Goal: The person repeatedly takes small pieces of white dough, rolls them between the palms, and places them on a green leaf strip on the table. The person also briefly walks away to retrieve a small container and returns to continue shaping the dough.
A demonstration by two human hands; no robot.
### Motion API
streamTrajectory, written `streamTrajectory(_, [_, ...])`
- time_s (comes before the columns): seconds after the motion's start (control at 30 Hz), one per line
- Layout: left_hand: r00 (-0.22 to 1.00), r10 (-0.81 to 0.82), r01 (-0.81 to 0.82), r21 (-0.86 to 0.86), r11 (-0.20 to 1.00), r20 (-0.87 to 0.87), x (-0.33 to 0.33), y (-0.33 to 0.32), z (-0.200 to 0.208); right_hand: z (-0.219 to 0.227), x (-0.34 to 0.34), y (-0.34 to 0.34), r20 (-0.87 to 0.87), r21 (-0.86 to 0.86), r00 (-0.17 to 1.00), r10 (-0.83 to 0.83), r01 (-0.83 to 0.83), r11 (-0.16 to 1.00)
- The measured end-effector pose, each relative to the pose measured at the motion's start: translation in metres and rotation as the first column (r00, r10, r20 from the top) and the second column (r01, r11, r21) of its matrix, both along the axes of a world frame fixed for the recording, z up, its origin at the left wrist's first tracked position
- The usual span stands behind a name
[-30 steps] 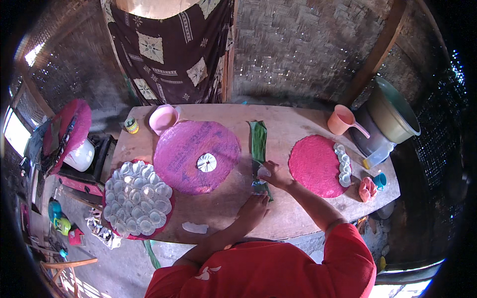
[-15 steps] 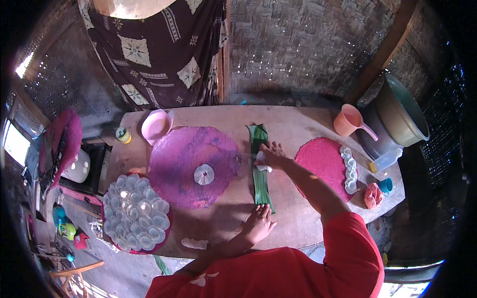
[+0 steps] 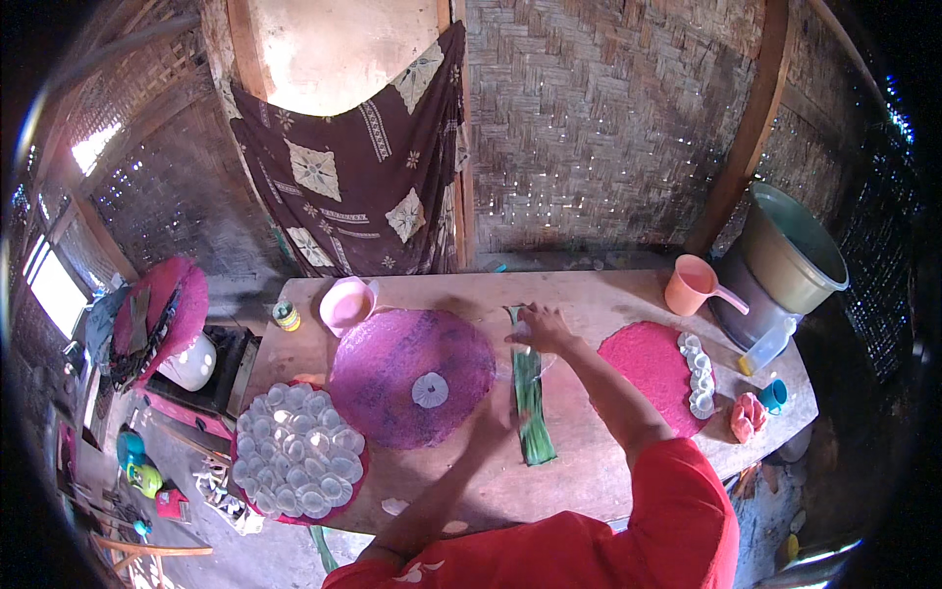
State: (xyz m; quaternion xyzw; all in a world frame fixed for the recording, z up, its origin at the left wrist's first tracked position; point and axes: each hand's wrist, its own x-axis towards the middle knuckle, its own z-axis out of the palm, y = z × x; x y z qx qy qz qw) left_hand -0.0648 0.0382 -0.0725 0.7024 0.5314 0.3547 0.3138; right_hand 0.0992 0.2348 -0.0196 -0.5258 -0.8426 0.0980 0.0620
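A long strip of green banana leaf (image 3: 531, 432) lies lengthwise across the middle of the wooden table. At its far end my right hand (image 3: 546, 329) presses down with bent fingers on a pale, crumpled cloth (image 3: 522, 334), mostly covered by the fingers. My left hand (image 3: 505, 417) is smeared by motion at the left edge of the leaf, and its fingers cannot be made out. Left of the leaf is a round purple tray (image 3: 392, 393), bearing a small whitish pleated disc (image 3: 430, 390).
Many small clear cups (image 3: 294, 447) cover a tray at the near left. A pink bowl (image 3: 347, 305) and small tin (image 3: 286, 316) stand behind. Rightward are a round red tray (image 3: 643, 373) with cups, a pink dipper (image 3: 691, 285), a bottle (image 3: 768, 346), a teal mug (image 3: 774, 396) and large basins (image 3: 790, 255).
My left hand has left the leaf's near end and moved farther up its left side. My right hand stays at the far end. The view has tilted upward.
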Motion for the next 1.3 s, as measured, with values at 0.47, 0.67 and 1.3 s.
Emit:
streamTrajectory(0.47, [0.965, -0.014, -0.030, 0.160, 0.987, 0.263, -0.017, 0.004, 0.062, 0.033, 0.067, -0.189, -0.797, -0.185, 0.544, -0.264, 0.196, 0.963])
streamTrajectory(0.67, [0.427, 0.085, 0.390, -0.268, 0.881, 0.900, -0.005, -0.020, 0.090, 0.062, 0.014, -0.215, -0.934, -0.261, 0.260, -0.245, -0.024, 0.965])
streamTrajectory(1.3, [0.244, 0.291, -0.045, -0.289, 0.956, 0.925, -0.030, -0.039, 0.071, -0.002, -0.038, -0.222, -0.450, -0.504, -0.093, -0.888, -0.794, 0.339])
